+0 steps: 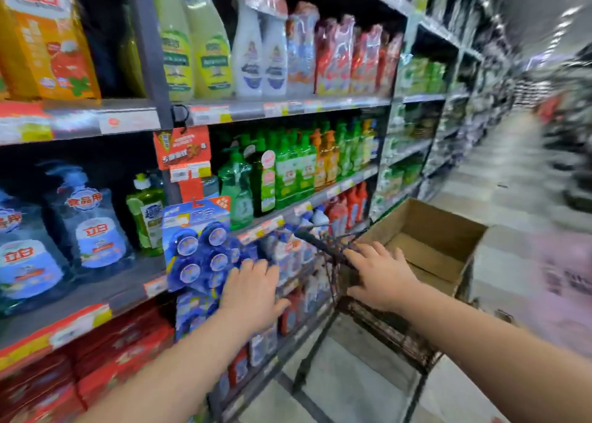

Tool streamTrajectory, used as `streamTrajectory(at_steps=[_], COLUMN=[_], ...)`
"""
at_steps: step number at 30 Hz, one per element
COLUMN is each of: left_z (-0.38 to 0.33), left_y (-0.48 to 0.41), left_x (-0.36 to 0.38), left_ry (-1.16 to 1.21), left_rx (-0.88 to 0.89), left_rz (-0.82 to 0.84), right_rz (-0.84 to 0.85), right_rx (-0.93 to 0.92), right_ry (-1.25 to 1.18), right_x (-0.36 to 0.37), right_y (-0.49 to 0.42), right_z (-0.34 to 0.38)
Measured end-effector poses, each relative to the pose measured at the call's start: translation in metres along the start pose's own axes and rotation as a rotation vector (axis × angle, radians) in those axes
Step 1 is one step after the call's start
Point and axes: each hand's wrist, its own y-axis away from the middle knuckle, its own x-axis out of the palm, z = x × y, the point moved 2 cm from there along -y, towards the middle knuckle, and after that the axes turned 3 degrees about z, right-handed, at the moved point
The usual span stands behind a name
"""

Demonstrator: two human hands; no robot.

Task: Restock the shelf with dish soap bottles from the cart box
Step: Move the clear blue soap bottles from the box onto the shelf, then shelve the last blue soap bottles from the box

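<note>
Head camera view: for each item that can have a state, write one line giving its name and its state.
Cardboard box: flaps open, sitting in the cart, no bottles visible inside.
Cart: beside the shelf.
Green soap bottles: upright, in a row on the shelf.
Left hand: empty, fingers spread.
Right hand: empty, on the cart's edge.

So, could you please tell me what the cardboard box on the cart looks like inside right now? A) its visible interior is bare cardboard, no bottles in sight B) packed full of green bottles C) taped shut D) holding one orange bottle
A: the cardboard box sits open on the cart, and only bare brown walls and floor show inside; both hands, left and right, hold nothing.
</note>
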Motion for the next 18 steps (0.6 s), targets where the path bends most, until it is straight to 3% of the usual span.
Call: streamTrajectory(at_steps=[8, 18], left_z=[-0.218, -0.407], left_y=[-0.023, -0.027], left_x=[-0.015, -0.015], left_ry=[0.098, 0.104], left_rx=[0.232, 0.358], left_rz=[-0.018, 0.039], right_rz=[0.057, 0.099], right_rx=[0.294, 0.375], right_ry=[0.001, 0.01], right_x=[0.03, 0.068], right_y=[0.133, 0.239], right_z=[-0.178, -0.323])
